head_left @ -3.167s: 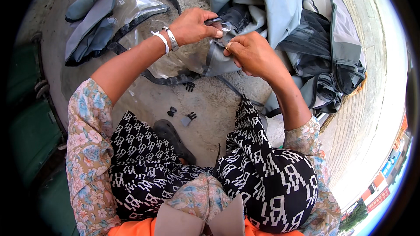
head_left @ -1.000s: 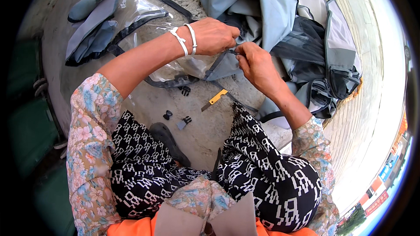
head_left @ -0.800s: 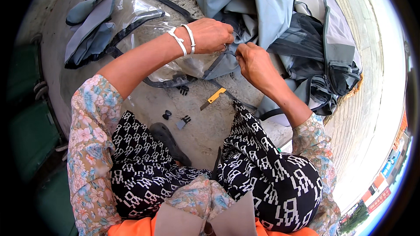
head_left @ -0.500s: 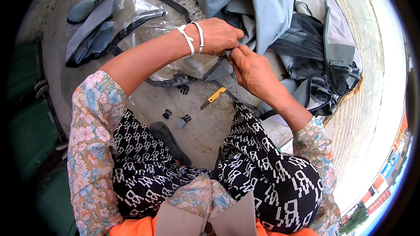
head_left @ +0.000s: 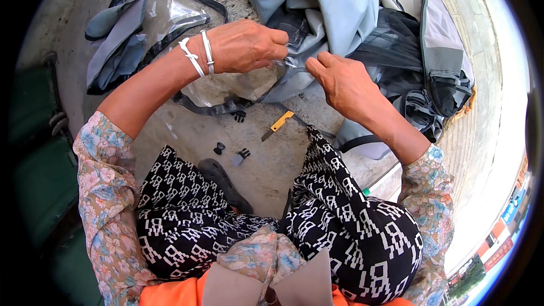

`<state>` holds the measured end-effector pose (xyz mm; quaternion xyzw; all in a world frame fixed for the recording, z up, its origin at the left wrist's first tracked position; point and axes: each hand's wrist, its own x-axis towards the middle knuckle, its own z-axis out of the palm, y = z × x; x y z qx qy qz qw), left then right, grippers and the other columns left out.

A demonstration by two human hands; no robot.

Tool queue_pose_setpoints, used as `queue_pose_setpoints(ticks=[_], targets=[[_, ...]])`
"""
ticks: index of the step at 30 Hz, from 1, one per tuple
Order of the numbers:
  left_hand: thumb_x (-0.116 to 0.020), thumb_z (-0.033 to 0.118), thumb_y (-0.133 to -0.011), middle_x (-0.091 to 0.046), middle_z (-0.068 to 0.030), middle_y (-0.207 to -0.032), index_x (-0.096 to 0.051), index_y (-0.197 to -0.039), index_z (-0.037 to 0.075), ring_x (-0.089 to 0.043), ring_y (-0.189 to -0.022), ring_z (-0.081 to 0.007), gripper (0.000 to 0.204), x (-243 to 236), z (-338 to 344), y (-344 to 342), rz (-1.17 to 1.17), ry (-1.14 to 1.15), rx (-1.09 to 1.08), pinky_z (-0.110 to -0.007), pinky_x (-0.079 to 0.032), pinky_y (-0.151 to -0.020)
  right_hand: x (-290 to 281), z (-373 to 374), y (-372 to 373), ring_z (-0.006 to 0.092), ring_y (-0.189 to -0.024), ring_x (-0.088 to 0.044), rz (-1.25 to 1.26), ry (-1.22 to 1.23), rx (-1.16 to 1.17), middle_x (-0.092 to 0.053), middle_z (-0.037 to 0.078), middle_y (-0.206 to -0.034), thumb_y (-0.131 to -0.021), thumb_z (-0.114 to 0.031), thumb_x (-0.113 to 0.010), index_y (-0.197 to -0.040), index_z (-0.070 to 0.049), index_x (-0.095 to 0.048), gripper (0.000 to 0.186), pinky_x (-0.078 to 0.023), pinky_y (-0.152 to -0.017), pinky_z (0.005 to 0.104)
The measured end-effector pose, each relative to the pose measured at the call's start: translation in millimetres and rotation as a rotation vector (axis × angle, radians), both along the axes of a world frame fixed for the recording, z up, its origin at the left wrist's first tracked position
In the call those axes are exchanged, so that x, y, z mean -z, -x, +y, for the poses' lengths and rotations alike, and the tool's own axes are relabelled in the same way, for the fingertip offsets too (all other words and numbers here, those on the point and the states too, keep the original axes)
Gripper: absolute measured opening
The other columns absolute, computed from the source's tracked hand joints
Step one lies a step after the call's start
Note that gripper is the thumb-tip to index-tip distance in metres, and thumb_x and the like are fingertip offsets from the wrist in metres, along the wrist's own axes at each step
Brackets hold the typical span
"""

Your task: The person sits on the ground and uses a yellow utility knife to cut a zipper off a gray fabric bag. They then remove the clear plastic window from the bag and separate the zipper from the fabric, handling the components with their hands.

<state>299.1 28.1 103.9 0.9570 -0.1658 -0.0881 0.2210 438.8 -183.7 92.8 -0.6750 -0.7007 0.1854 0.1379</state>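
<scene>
My left hand, with white bands at the wrist, is closed in a pinch over the edge of a clear plastic sheet with dark binding. What sits between its fingers is hidden. To the right, my right hand is closed, thumb and forefinger on the edge of grey fabric. A short gap separates the hands, with a strip of fabric and clear plastic showing in it. Nearer to me, a yellow-handled folding knife lies on the concrete with its blade out.
Black buckle pieces and a buckle with a grey strap piece lie near the knife. Bunched grey cloth and black mesh pile up beyond my right hand. Folded grey panels rest at far left. Green containers stand at left.
My hands have moved apart: the left one went left, the right one went right and slightly down. Fabric and plastic now show between them. The knife and buckle pieces stay on the ground.
</scene>
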Motion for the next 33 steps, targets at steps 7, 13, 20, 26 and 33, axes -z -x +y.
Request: queue_pose_setpoints(ticks=[7,13,20,26,33], targets=[[-0.067,0.010,-0.081,-0.051,-0.0088,-0.087,-0.051,-0.084,0.003,-0.061,-0.075,-0.0291,0.018,-2,2,11,-0.040,0.049,0.020,-0.039,-0.051,-0.065,3,-36,-11,0.0334,-0.075,-0.059,0.061,-0.012,0.048,-0.050,0.012,-0.083,-0.079,0.000,-0.059,-0.096,-0.005,-0.048,0.020,-0.048,-0.063,0.0440],[-0.070,0.013,-0.080,-0.059,-0.0076,-0.099,-0.057,-0.094,0.005,-0.064,-0.083,-0.0289,0.020,8,-13,3,-0.175,0.061,-0.012,-0.037,-0.054,-0.068,6,-31,-3,0.0325,-0.068,-0.059,0.180,-0.140,0.182,-0.051,0.011,-0.082,-0.082,-0.003,-0.063,-0.097,-0.008,-0.054,0.017,-0.047,-0.059,0.0424],[-0.072,0.016,-0.081,-0.059,-0.0088,-0.095,-0.057,-0.094,0.005,-0.062,-0.077,-0.0314,0.022,32,-38,-4,-0.042,0.179,-0.307,-0.040,-0.052,-0.066,-1,-26,7,0.0320,-0.067,-0.059,0.182,-0.173,0.112,-0.052,0.011,-0.081,-0.084,-0.004,-0.064,-0.097,-0.007,-0.056,0.015,-0.047,-0.057,0.0417],[-0.071,0.016,-0.081,-0.055,-0.0065,-0.091,-0.065,-0.098,0.007,-0.063,-0.072,-0.0273,0.020,34,-54,10,-0.205,-0.003,-0.333,-0.038,-0.053,-0.063,2,-26,10,0.0315,-0.066,-0.060,0.213,-0.204,0.141,-0.054,0.010,-0.080,-0.085,-0.006,-0.066,-0.094,-0.007,-0.058,0.012,-0.047,-0.054,0.0413],[-0.064,0.009,-0.079,-0.064,-0.0101,-0.095,-0.069,-0.088,0.003,-0.064,-0.080,-0.0310,0.012,29,-44,-2,0.078,0.361,-0.306,-0.040,-0.052,-0.074,5,-26,9,0.0277,-0.064,-0.061,0.392,-0.160,0.053,-0.058,0.011,-0.090,-0.086,-0.006,-0.065,-0.104,-0.004,-0.060,0.019,-0.050,-0.059,0.0355]])
